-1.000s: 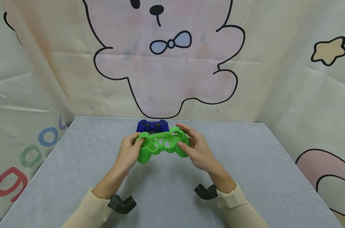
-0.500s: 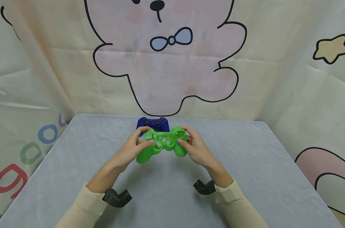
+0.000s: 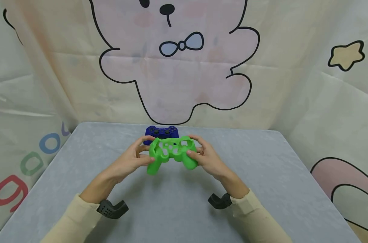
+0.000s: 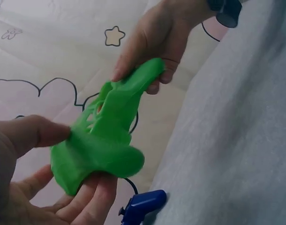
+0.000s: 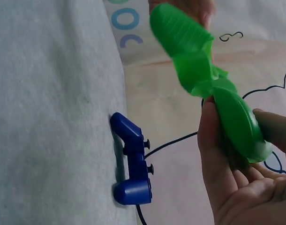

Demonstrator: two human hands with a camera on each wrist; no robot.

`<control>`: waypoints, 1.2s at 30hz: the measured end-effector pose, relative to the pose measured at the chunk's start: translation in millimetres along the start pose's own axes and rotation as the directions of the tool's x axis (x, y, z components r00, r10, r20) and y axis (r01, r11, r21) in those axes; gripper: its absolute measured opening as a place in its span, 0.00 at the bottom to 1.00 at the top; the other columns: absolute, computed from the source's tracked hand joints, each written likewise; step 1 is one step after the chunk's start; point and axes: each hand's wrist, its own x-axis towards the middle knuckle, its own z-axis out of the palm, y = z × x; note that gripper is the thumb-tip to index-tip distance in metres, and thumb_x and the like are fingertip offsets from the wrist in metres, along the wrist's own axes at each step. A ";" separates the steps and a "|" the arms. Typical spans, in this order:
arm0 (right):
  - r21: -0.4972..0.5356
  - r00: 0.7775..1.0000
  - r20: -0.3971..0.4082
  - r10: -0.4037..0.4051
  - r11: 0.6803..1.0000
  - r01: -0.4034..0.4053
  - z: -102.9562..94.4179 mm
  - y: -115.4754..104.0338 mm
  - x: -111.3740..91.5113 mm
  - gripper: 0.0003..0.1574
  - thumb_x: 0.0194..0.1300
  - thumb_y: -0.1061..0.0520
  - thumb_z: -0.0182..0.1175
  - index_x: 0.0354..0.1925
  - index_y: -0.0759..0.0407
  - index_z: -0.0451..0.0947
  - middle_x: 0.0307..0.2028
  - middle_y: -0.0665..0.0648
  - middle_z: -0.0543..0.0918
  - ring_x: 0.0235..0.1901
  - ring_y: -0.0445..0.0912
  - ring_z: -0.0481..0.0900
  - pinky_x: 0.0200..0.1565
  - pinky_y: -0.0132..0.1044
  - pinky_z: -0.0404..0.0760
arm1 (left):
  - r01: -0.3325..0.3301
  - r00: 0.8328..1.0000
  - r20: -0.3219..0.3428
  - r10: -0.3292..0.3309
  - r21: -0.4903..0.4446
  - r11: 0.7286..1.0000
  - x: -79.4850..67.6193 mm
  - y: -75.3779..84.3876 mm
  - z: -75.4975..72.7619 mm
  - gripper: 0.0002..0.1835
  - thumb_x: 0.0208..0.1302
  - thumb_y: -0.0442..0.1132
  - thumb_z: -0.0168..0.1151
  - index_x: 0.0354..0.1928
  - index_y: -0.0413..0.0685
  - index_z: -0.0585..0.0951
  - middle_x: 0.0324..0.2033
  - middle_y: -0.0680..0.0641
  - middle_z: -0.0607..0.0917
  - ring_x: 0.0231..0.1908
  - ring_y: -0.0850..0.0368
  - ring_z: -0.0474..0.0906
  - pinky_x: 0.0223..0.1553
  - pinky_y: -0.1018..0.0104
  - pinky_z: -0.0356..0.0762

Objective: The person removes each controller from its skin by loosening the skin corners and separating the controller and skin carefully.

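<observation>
A bright green silicone controller cover (image 3: 173, 154), hollow with cut-out holes, is held above the table between both hands. My left hand (image 3: 132, 156) grips its left end, thumb on the near face and fingers behind, as the left wrist view shows on the cover (image 4: 105, 140). The right hand (image 3: 209, 157) pinches the opposite end, its thumb pressed on the grip part; in the right wrist view its fingers wrap behind the cover (image 5: 239, 126). Beyond the cover lies a blue game controller (image 3: 162, 131) on the table, partly hidden in the head view and plainly seen as a controller (image 5: 133, 161) in the right wrist view.
A grey cloth covers the table (image 3: 177, 209). Behind it hangs a curtain (image 3: 184, 77) printed with a cartoon bear, close to the table's back edge. Black camera mounts (image 3: 112, 209) sit on both wrists.
My left hand has shifted its hold on the cover, its thumb moving over the face and then back to the left grip. The right hand keeps its hold, and the cover has turned slightly.
</observation>
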 end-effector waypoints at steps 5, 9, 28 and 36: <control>0.081 0.998 0.067 0.013 0.997 -0.018 5.6 -0.8 0.0 0.40 0.76 0.64 0.54 0.78 0.51 0.50 0.59 0.77 0.77 0.39 0.41 0.88 0.41 0.36 0.87 | 0.046 0.997 -0.060 -0.044 0.031 0.998 -2.0 -3.4 -3.4 0.39 0.70 0.41 0.62 0.76 0.53 0.53 0.67 0.34 0.69 0.50 0.53 0.82 0.58 0.56 0.76; 0.094 0.993 0.114 0.022 0.995 -0.033 13.8 3.2 1.5 0.42 0.75 0.64 0.54 0.78 0.50 0.48 0.63 0.75 0.75 0.41 0.41 0.87 0.44 0.38 0.87 | 0.052 0.997 -0.066 -0.048 0.059 0.997 -8.7 -8.2 -11.1 0.40 0.69 0.40 0.64 0.76 0.52 0.53 0.68 0.32 0.67 0.46 0.52 0.83 0.55 0.59 0.75; 0.126 0.981 0.194 0.004 0.992 -0.029 61.1 23.6 14.2 0.52 0.66 0.74 0.53 0.80 0.44 0.49 0.68 0.69 0.73 0.47 0.45 0.86 0.49 0.46 0.86 | 0.074 0.996 -0.058 -0.066 0.137 0.988 -43.0 -43.6 -57.2 0.38 0.71 0.41 0.63 0.77 0.46 0.56 0.73 0.27 0.58 0.52 0.49 0.82 0.50 0.60 0.78; 0.096 0.982 0.178 0.066 0.992 -0.084 81.5 31.4 30.6 0.52 0.65 0.75 0.56 0.79 0.48 0.51 0.65 0.70 0.75 0.47 0.56 0.88 0.45 0.38 0.86 | 0.096 0.995 -0.051 -0.088 0.177 0.980 -50.3 -54.9 -77.9 0.38 0.72 0.42 0.62 0.77 0.47 0.57 0.72 0.29 0.61 0.69 0.31 0.63 0.49 0.56 0.76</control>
